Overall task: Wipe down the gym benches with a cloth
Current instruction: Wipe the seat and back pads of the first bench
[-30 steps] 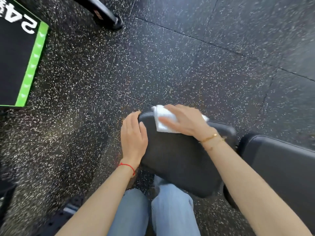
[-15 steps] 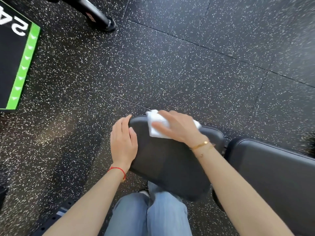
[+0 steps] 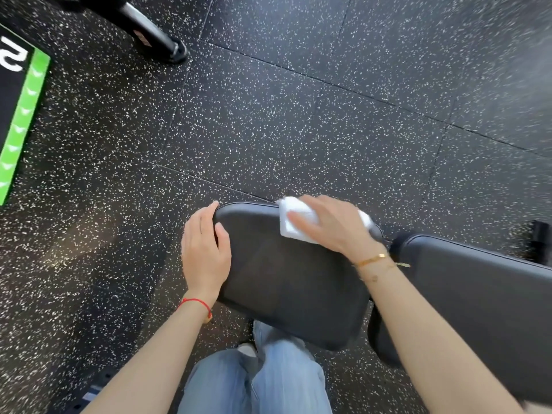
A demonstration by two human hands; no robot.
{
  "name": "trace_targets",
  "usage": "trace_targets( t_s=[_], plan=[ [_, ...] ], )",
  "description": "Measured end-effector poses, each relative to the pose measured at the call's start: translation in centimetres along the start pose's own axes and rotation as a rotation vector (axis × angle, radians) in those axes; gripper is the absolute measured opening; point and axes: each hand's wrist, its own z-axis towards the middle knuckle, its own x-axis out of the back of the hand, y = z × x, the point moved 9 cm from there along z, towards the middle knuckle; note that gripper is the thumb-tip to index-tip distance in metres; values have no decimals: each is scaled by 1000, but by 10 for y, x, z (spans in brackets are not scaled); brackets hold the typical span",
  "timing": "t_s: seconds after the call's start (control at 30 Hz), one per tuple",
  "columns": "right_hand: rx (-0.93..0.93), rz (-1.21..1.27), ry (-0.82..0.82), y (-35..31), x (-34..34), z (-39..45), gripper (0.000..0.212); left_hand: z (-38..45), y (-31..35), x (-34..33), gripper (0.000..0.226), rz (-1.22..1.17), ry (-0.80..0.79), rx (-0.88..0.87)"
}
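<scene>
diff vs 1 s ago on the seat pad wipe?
The right hand has slid the white cloth a little rightward along the seat pad's far edge. The left hand still rests on the pad's left edge. Nothing picked up or released.

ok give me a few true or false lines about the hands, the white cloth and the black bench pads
1. The right hand presses a white folded cloth on the black padded seat pad. True.
2. The left hand holds a spray bottle. False: it rests on the pad's edge.
3. The cloth lies at the pad's far edge. True.
4. The cloth is on the longer black back pad. False: it is on the seat pad.
</scene>
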Motion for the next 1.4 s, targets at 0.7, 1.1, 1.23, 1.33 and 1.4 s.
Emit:
trace_targets(
  t_s=[0.7, 1.1, 1.23, 1.33, 1.4],
  plan=[
    [200, -2, -98, -79, -30, 45, 51, 6, -2, -4, 41, 6, -64, -4],
    [-59, -35, -29, 24, -2, -2, 47, 3, -2, 0, 40, -9, 1, -31],
    [-36, -150, 194, 6, 4, -22, 51, 2, -3, 0, 41, -28, 11, -47],
    [23, -116, 362, -6, 0, -60, 50, 2, -2, 0, 42, -28, 27, -101],
    [3, -105, 381, 1, -2, -67, 52, 0, -1, 0, 43, -42, 38, -133]
  ],
)
